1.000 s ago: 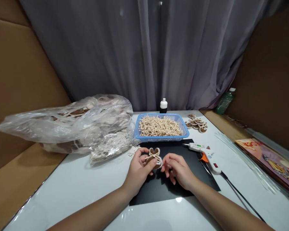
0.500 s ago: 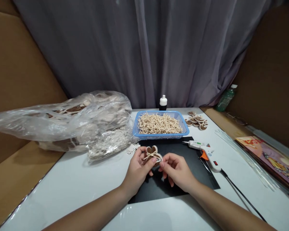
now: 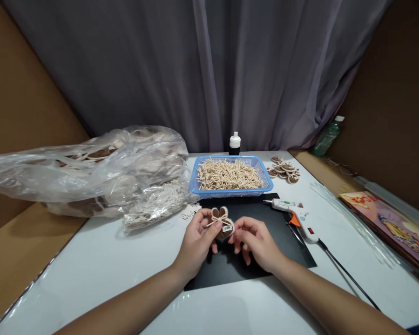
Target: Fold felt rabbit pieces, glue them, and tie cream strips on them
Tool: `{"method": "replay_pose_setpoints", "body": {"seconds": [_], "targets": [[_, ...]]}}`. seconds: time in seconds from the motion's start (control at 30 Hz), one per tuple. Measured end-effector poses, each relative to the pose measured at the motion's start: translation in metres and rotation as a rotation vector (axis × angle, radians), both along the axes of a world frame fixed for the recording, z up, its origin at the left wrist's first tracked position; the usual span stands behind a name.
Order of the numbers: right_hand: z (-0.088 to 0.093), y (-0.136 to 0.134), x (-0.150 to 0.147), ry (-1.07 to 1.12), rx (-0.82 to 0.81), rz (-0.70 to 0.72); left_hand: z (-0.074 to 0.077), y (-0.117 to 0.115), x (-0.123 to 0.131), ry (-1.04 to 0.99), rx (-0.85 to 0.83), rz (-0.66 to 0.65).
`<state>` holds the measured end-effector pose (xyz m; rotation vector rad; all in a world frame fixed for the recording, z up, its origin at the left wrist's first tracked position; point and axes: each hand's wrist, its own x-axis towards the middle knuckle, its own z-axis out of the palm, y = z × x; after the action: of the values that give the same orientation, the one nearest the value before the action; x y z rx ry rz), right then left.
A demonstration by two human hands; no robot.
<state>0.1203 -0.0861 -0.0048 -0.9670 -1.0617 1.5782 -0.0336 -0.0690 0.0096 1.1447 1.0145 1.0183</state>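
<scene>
Lower centre of the frame: the left hand (image 3: pixel 195 242) pinches a small brown ornament (image 3: pixel 220 222) between thumb and fingers, closed on its left edge. The right hand (image 3: pixel 256 242) has its fingertips drawn together at the ornament's lower right, touching a small white tag (image 3: pixel 226 228); whether it grips the tag or only presses on it cannot be told. The ornament is held just above a black mat (image 3: pixel 251 260) on the white table (image 3: pixel 101 274).

Judgement: the ornament looks light, flat and fairly stiff, with a thin string bow (image 3: pixel 217 218) that could snag or pull loose; best held by its edges, clear of the bow.

Right of centre lies a glue gun (image 3: pixel 293 216), its cord running to the lower right. Beyond the mat stands a blue basket (image 3: pixel 230 190) of pale string pieces. Left of it sits a clear plastic bag (image 3: pixel 91 172). Upper right of the basket lies a small cluster of finished pieces (image 3: pixel 284 168); behind the basket stands a bottle (image 3: pixel 234 143).
</scene>
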Motion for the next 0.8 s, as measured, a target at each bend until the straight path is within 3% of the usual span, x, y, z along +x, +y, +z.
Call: {"method": "replay_pose_setpoints", "body": {"seconds": [0.13, 0.23, 0.33, 0.4, 0.53, 0.67, 0.8], "targets": [[-0.005, 0.001, 0.000, 0.147, -0.095, 0.075, 0.001, 0.001, 0.002, 0.095, 0.003, -0.036], [-0.002, 0.002, -0.004, 0.070, -0.070, 0.054, 0.002, 0.003, 0.002, 0.131, 0.019, -0.059], [0.012, 0.009, 0.007, -0.029, -0.023, -0.036, 0.000, 0.007, -0.003, 0.081, 0.015, -0.001], [0.027, 0.017, 0.032, -0.084, 0.002, -0.202, -0.003, 0.012, -0.006, 0.053, 0.024, 0.063], [0.047, 0.042, 0.113, -0.356, -0.063, -0.672, -0.010, 0.019, -0.011, 0.079, 0.078, 0.082], [0.044, 0.078, 0.172, -0.486, -0.218, -0.722, -0.012, 0.019, -0.011, 0.157, 0.116, 0.050], [0.042, 0.125, 0.179, -0.561, -0.241, -0.722, -0.015, 0.019, -0.012, 0.173, 0.116, 0.050]]}}
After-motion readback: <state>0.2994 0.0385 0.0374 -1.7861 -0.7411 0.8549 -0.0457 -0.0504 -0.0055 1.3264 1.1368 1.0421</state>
